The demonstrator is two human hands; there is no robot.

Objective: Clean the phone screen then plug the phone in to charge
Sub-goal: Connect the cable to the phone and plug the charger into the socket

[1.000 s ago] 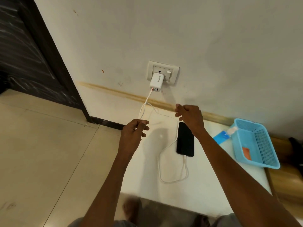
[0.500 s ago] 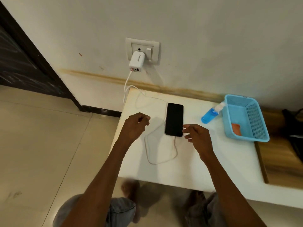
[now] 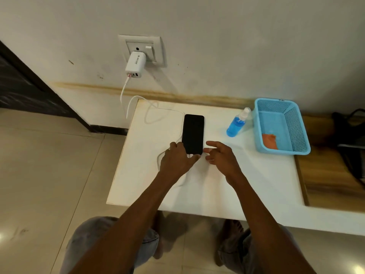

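both arms out forward, hands low and close together

left hand [image 3: 178,161] palm down, knuckles up, fingers loosely bent with the tips hidden under the hand, thumb reaching toward the right hand; whether it pinches anything cannot be told. right hand [image 3: 220,158] palm down and hovering just beside it, fingers [image 3: 214,144] spread and slightly curved, index stretched ahead, holding nothing. a narrow gap separates the two hands. both forearms bare, running up from the lower edge and converging; left wrist straight, right wrist bent slightly inward.
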